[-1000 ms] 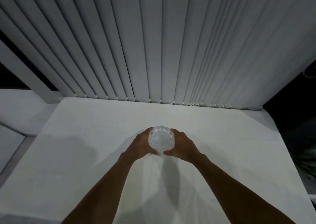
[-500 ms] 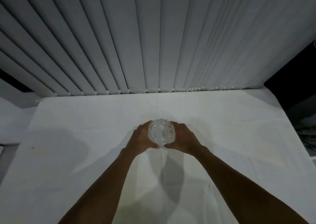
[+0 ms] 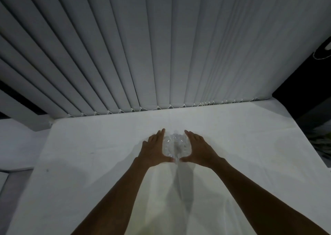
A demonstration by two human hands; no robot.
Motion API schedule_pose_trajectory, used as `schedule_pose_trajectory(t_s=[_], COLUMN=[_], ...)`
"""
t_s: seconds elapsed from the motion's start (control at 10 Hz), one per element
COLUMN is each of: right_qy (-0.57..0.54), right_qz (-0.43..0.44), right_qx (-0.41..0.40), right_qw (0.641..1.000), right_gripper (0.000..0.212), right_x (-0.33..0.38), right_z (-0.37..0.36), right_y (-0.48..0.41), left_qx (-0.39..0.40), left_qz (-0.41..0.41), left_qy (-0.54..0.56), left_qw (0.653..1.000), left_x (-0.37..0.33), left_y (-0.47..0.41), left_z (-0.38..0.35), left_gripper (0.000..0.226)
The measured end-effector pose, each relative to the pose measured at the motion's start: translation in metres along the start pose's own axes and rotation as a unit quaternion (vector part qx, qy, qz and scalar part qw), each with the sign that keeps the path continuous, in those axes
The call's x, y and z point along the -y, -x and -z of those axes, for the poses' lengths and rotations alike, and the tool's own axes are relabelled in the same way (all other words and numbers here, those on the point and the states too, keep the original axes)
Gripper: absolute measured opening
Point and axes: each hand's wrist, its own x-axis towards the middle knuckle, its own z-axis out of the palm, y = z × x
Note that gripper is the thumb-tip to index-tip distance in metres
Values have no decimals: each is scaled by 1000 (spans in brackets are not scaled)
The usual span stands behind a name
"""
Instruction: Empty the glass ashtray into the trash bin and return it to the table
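Now both hands splayed beside ashtray (image 3: 175, 148) on table (image 3: 250, 154), blinds (image 3: 161, 55) behind.

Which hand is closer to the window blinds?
Neither clearly: the left hand and right hand flank the glass ashtray on the table, both similarly short of the blinds.

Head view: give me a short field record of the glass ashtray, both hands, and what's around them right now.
ashtray: clear cut-glass ashtray, on the white cloth-covered table, between the hands
left hand: left hand, fingers straight, flanking the ashtray's left side
right hand: right hand, fingers straight, flanking its right side
grip: hands opened; contact with the glass unclear
behind: grey vertical blinds at the table's far edge
trash bin: not in view
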Motion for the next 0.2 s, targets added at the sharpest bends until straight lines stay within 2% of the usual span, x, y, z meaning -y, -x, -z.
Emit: schedule_pose_trajectory(t_s=[0.1, 0.2], right_qy=[21, 43], right_qz=[9, 25], right_qx=[-31, -81], right_qw=[999, 995], right_gripper=[118, 103], right_x=[24, 60], right_z=[50, 115], right_y=[1, 14], left_qx=[-33, -103], left_qz=[8, -4], left_qy=[-50, -70], left_qw=[998, 992], left_x=[-16, -44], left_y=[6, 30], left_z=[52, 116], left_gripper=[129, 122])
